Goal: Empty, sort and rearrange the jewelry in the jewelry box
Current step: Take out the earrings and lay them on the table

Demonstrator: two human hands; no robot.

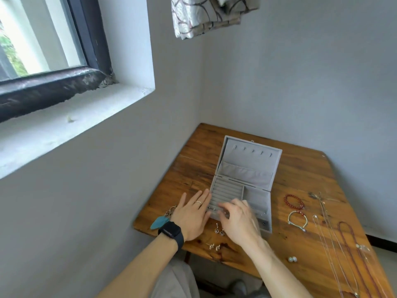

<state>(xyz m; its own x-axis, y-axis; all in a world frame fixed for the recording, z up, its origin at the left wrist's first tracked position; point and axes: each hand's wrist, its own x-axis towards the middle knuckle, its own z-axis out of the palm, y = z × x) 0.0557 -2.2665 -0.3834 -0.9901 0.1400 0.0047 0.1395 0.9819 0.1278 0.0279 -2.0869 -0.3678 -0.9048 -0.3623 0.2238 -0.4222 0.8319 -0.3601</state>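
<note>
Tabletop of worn wood, pushed into a grey corner, serves as sorting ground for a person working through a jewelry box. The grey velvet box sits at the table's centre, its lid propped open toward the far wall, and its lid hooks and right compartment look bare, suggesting the emptying is largely done.

The left hand lies flat with straight fingers against the box's left wall, apparently to brace it. The right hand hovers over the near end of the ring rolls, fingers curled as if pressing a small piece into a slot. Whether it holds anything cannot be told.

Long necklaces are stretched out along the right side, seemingly to keep the chains untangled. Just left of them lie 2 bracelets, a red bracelet farther off and a pale bracelet nearer. A teal feather earring rests by the left wrist. Grouped by kind near the front edge are 2 pairs of metal earrings and, farther right, 2 pearl studs.
</note>
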